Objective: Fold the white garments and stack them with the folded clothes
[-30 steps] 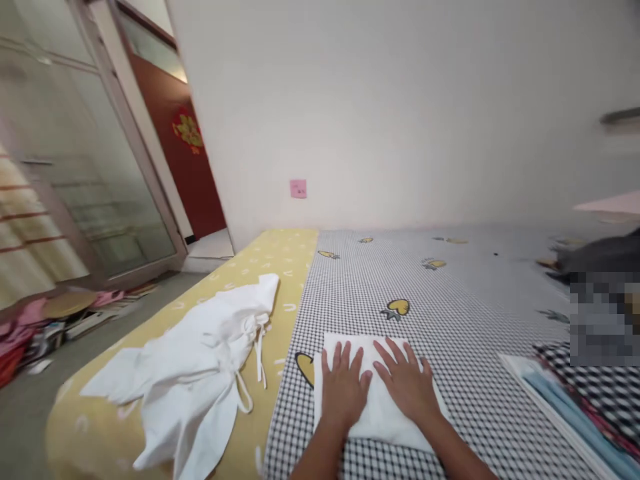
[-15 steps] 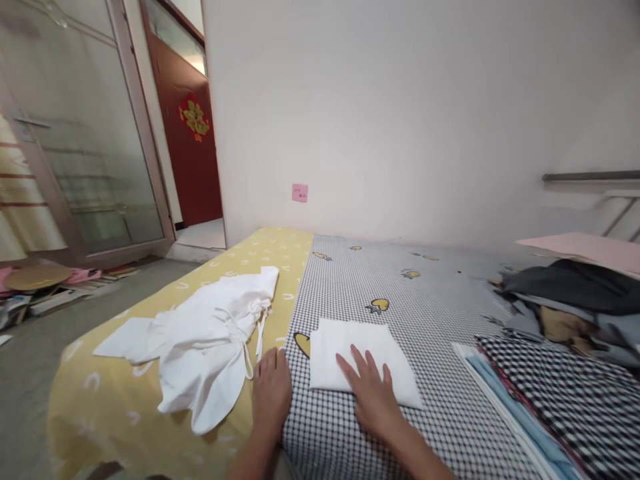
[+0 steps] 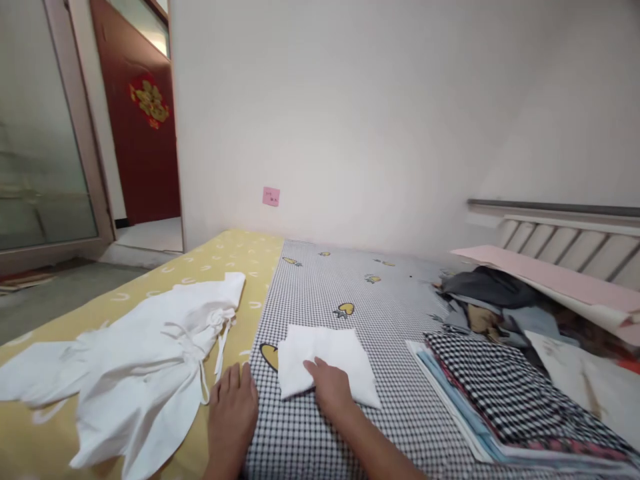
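A folded white cloth (image 3: 300, 353) lies on the checked side of the bed in front of me. My right hand (image 3: 333, 387) is at its near edge, fingers closed on the fabric; the fingertips are partly hidden. My left hand (image 3: 234, 403) rests flat on the bed where the yellow and checked covers meet, holding nothing. Left of it, a white garment with thin ties (image 3: 150, 373) is spread, wrinkled, over the yellow cover (image 3: 200, 263).
To the right lies a stack of folded fabrics topped by a black-and-white checked cloth (image 3: 495, 387). Behind it are a heap of dark clothes (image 3: 485, 287) and a pink board (image 3: 545, 267). A pink note (image 3: 271, 196) is on the wall; a red door (image 3: 135, 127) stands back left.
My view has turned right, so things sit further left. My right hand's spread fingers have curled in and closed on the white cloth's near edge. The left hand stays flat.
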Demonstrator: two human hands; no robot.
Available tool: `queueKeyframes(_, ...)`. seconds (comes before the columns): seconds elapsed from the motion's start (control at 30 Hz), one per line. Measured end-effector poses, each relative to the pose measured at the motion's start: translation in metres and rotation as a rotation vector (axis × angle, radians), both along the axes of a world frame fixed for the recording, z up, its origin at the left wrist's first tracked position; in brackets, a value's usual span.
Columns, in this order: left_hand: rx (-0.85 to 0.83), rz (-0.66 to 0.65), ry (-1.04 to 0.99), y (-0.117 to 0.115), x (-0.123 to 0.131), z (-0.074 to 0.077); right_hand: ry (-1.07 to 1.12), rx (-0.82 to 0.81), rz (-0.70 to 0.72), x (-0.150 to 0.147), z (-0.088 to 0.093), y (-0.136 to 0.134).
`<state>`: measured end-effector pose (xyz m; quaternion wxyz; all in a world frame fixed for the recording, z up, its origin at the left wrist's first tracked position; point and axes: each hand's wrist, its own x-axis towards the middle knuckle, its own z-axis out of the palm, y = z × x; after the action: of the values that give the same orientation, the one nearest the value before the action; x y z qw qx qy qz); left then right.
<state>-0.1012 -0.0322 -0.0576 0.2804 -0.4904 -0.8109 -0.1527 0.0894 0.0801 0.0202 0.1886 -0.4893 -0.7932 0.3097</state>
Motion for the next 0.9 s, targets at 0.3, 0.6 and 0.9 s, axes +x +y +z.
queueKeyframes(0.3, 0.005, 0.018, 0.017, 0.004, -0.009, -0.006, 0.885, -0.293, -0.138, 0.028, 0.055, 0.084)
queueKeyframes(0.6, -0.117, 0.04, -0.021, 0.001, -0.002, 0.017, 1.415, -0.535, -0.524, 0.072, -0.041, 0.019)
queueKeyframes(0.9, -0.183, 0.086, 0.024, -0.001, 0.002, 0.026, 1.556, -0.714, -0.422, 0.105, -0.068, -0.037)
